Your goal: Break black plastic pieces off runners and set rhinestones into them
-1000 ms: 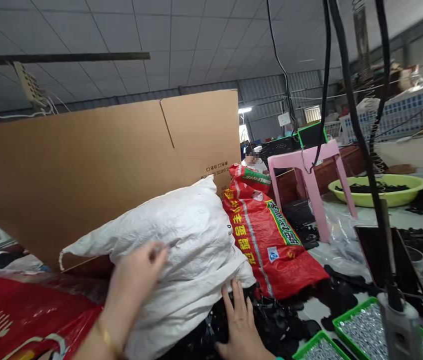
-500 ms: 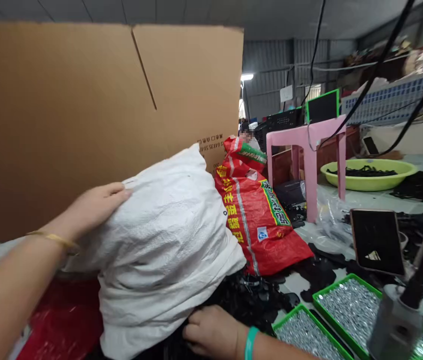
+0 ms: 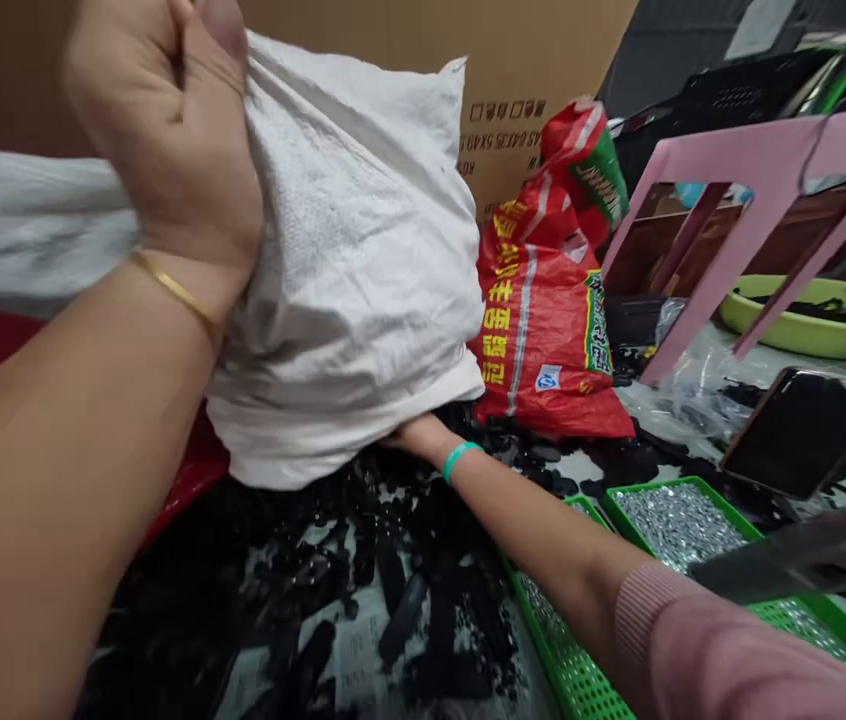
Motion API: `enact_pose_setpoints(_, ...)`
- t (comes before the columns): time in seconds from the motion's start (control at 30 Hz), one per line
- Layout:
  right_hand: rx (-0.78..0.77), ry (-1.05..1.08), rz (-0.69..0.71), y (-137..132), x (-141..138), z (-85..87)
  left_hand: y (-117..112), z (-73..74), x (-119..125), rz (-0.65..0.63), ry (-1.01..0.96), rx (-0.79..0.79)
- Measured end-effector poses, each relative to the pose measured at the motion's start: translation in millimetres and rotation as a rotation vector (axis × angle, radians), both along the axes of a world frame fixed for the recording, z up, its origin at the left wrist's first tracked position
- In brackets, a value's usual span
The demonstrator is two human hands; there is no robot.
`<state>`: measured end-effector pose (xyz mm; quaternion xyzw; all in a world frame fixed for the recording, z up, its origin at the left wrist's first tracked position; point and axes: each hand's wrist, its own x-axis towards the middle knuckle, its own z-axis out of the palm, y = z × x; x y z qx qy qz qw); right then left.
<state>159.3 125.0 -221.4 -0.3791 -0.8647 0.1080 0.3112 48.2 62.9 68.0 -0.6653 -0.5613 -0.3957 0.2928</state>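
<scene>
A white woven sack [image 3: 370,230] leans in front of a large cardboard box. My left hand [image 3: 183,130] is closed on the sack's upper left side, holding a gathered fold of it. Under the sack's lower right edge reaches my right hand [image 3: 423,435]; its fingers are hidden beneath the cloth, so whether they grip anything cannot be seen. Loose black flat pieces [image 3: 408,610] are scattered over the surface below and around the sack. Just right of it stands a red printed bag [image 3: 543,320].
Behind the sack rises the cardboard box [image 3: 393,30]. Green trays [image 3: 693,490] of small shiny metal parts lie at the right, near a propped phone [image 3: 809,430] and a blurred grey metal part [image 3: 790,560]. Further back are a pink stool [image 3: 753,160] and a yellow-green basin [image 3: 828,310].
My left hand has gone from resting on the sack to gripping it, raised and nearer the camera. The sack's lower edge is lifted, and my right hand has moved in under it. The view has shifted.
</scene>
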Motion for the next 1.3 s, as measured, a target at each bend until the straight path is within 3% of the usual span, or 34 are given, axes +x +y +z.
enact_pose_setpoints(0.03, -0.011, -0.018, 0.032, 4.5, -1.3, -1.2, 11.8, -2.7, -1.5, 0.046, -0.037, 0.141)
enact_pose_setpoints(0.07, -0.019, -0.031, 0.056, 7.3, -2.2, -2.4, 20.2, -7.0, -3.7, 0.069, -0.008, 0.176)
enact_pose_setpoints(0.13, -0.035, -0.048, 0.076, 6.9, -2.4, -4.1, 25.3, -15.7, -7.8, 0.056, 0.113, 0.123)
enact_pose_setpoints(0.2, -0.055, -0.057, 0.086, -0.8, -0.6, -4.0, 14.2, -18.8, -9.9, 0.002, 0.255, -0.026)
enact_pose_setpoints(0.33, -0.089, -0.057, 0.15, -25.5, 10.3, 1.8, -49.7, -22.5, -14.9, 0.014, 0.418, -0.166)
enact_pose_setpoints(0.4, -0.098, -0.047, 0.172, -39.2, 20.5, 5.6, -96.5, -41.9, -22.3, 0.047, 0.404, -0.158)
enact_pose_setpoints(0.43, -0.103, -0.042, 0.163, -47.2, 27.1, 7.1, -121.3, -58.8, -28.0, 0.058, 0.335, -0.176)
enact_pose_setpoints(0.5, -0.111, -0.03, 0.117, -67.2, 41.7, 8.9, -168.3, -106.0, -43.1, 0.117, 0.164, -0.258)
enact_pose_setpoints(0.6, -0.097, 0.007, 0.078, -107.3, 60.6, 5.7, -216.3, -192.8, -65.2, 0.177, 0.08, -0.751)
enact_pose_setpoints(0.7, -0.056, -0.044, 0.253, -148.8, 68.1, -8.3, -227.9, -262.4, -68.6, 0.224, 0.084, -0.881)
enact_pose_setpoints(0.8, -0.034, -0.212, 0.366, -175.4, 65.8, -31.1, -210.8, -294.4, -54.9, 0.238, 0.064, -0.839)
enact_pose_setpoints(0.93, -0.033, -0.313, 0.227, -175.1, 53.6, -53.8, -173.0, -302.5, -37.7, 0.313, -0.001, -0.706)
enact_pose_setpoints(1.07, -0.066, -0.265, 0.097, -165.3, 43.0, -47.7, -160.4, -294.8, -37.3, 0.313, -0.073, -0.644)
enact_pose_setpoints(1.2, -0.092, -0.206, 0.066, -192.7, 43.1, -33.3, -194.6, -273.5, -55.3, 0.209, -0.104, -0.612)
enact_pose_setpoints(1.3, -0.184, -0.106, 0.301, -233.7, 37.2, -32.9, -240.8, -269.0, -70.2, 0.274, -0.157, -0.519)
